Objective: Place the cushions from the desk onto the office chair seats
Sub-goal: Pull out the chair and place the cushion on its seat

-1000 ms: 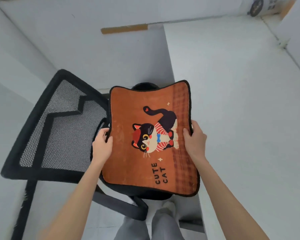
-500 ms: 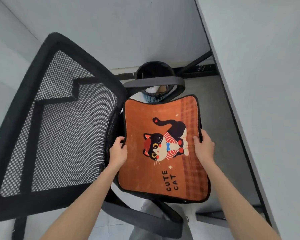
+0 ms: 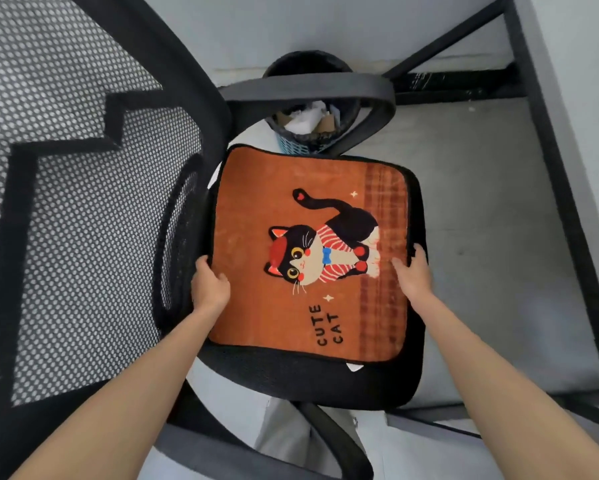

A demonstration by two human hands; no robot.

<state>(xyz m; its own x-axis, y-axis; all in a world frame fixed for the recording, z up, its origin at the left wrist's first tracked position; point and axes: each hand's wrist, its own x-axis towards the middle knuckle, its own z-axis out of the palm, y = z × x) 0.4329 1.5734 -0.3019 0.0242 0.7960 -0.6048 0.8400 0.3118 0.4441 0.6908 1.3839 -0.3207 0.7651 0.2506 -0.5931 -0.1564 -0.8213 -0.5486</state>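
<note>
Now cushion [image 3: 256,306] lies lowered onto chair seat [image 3: 308,375].

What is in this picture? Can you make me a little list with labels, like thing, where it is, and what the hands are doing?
thing: orange cushion with a cartoon cat and the words CUTE CAT
where: lying flat on the black chair seat
left hand: holding the cushion's left edge
right hand: resting on the cushion's right edge, fingers curled over it
behind chair: bin with paper scraps
beside: mesh backrest on the left
</note>
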